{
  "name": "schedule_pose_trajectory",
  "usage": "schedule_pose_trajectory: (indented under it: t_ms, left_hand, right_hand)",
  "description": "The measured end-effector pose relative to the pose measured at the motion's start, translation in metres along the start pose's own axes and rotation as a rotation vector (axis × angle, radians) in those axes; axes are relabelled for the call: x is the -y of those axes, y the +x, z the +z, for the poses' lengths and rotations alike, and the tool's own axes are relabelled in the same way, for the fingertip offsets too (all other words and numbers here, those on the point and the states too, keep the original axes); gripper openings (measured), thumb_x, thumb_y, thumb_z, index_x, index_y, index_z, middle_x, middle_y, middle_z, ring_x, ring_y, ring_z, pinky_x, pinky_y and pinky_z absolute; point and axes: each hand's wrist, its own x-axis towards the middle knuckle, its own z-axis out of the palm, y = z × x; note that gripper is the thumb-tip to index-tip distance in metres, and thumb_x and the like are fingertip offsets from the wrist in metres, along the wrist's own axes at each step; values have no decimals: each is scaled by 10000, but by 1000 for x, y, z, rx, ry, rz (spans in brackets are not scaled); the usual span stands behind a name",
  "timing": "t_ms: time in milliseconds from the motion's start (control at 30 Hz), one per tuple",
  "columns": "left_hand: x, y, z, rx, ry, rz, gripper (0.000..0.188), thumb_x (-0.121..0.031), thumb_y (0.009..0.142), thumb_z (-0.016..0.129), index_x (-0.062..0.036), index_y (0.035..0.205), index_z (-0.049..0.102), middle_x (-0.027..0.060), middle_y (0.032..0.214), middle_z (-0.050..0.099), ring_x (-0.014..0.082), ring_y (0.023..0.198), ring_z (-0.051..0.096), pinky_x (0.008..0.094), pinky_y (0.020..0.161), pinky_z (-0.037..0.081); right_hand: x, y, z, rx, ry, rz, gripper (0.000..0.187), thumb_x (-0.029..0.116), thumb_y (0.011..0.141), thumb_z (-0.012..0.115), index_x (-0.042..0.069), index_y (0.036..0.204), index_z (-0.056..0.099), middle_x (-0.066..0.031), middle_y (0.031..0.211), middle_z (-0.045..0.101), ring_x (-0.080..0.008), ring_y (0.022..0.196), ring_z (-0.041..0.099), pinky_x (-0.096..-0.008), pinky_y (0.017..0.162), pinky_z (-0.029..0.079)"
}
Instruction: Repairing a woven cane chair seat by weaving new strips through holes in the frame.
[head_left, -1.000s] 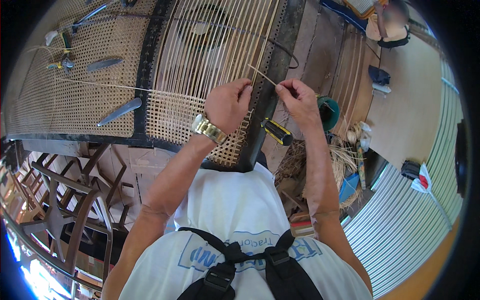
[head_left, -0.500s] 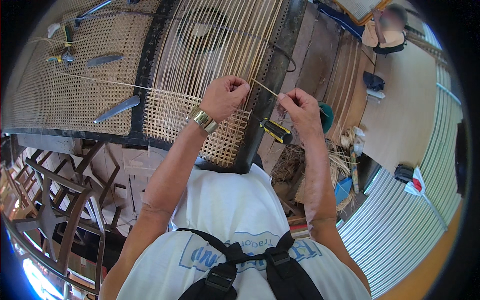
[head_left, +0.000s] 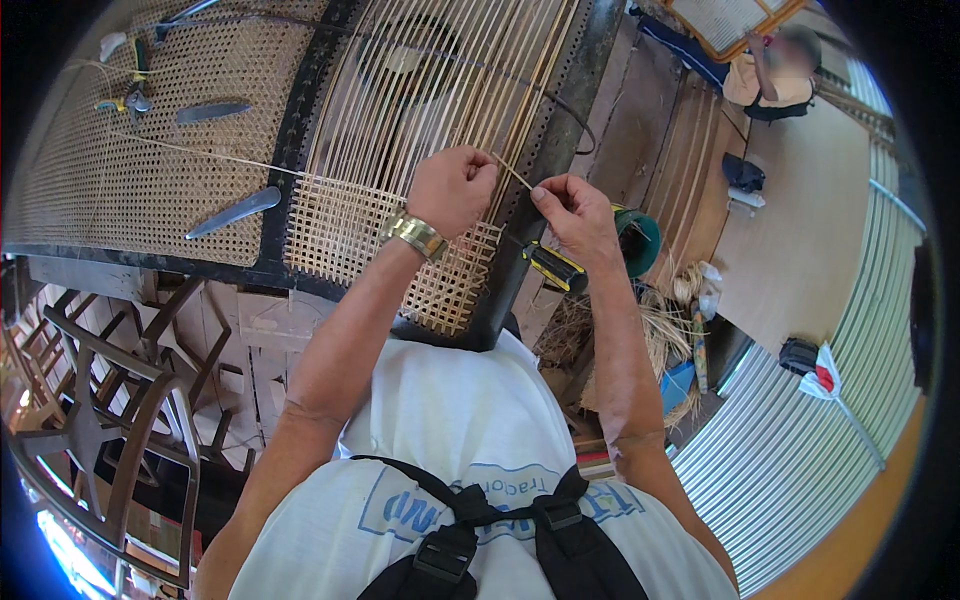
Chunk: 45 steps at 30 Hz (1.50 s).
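Observation:
A cane seat panel [head_left: 440, 285] in a dark frame is finely woven near me, with long unwoven strands [head_left: 420, 125] running to the far side. Over the weave's upper edge, my left hand [head_left: 452, 190] is closed in a pinch; what sits between its fingertips is hidden. My right hand [head_left: 578, 215] pinches a thin cane strand [head_left: 515, 172] above the frame's right rail. That strand slants up toward my left fingertips; I cannot tell if it touches them. Below my right hand, a tool with a black and yellow handle [head_left: 554, 267] lies by the rail.
On the finished cane panel [head_left: 80, 190] at left lie two knife blades, a nearer one [head_left: 235, 213] and a farther one [head_left: 213, 113], plus pliers [head_left: 135, 100]. A green bucket [head_left: 638, 243] and loose cane [head_left: 660, 330] stand at right. Chair frames [head_left: 140, 400] crowd lower left. Another person [head_left: 775, 80] sits far right.
My right hand has moved left, closer to my left hand, still pinching the strand; less strand shows between them. My left hand stays nearly in place. The view has shifted slightly.

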Motion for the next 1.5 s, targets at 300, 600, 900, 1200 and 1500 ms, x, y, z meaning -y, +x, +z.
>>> schedule_pose_trajectory:
  t_ms: [300,600,900,1200,1500]
  left_hand:
    - [5,-2,-6,142,-419,-204,248,-251,985,669,-15,1055,695,-9,717,653,63,583,567,234,500,419]
    - [6,-9,3,-153,121,90,290,-247,987,647,36,1024,700,61,703,703,104,592,659,283,543,500]
    - [18,3,-7,87,-526,-249,251,-212,955,648,31,982,703,86,702,702,160,604,663,292,557,499]
    - [9,2,-7,-122,107,66,289,-247,977,664,28,1042,723,88,728,731,140,589,678,298,547,511]
    - [20,8,-19,105,-562,-270,246,-217,940,661,12,1007,722,98,690,719,152,640,694,297,586,525]
  right_hand:
    - [6,4,4,46,4,49,231,216,928,713,-8,985,705,-12,802,648,-105,734,561,-270,672,471]
    - [11,7,10,10,-112,29,232,208,917,716,-12,993,709,-38,818,675,-107,748,574,-294,687,487]
    - [31,8,17,-7,-178,-6,246,209,922,726,-24,999,709,-62,823,698,-123,745,599,-297,689,500]
    - [32,8,10,10,-224,25,210,180,951,731,-21,1003,701,16,815,650,-62,748,543,-251,665,461]
    - [31,10,14,19,-232,-55,216,183,923,731,-17,1001,711,-43,808,678,-113,740,580,-294,682,492]
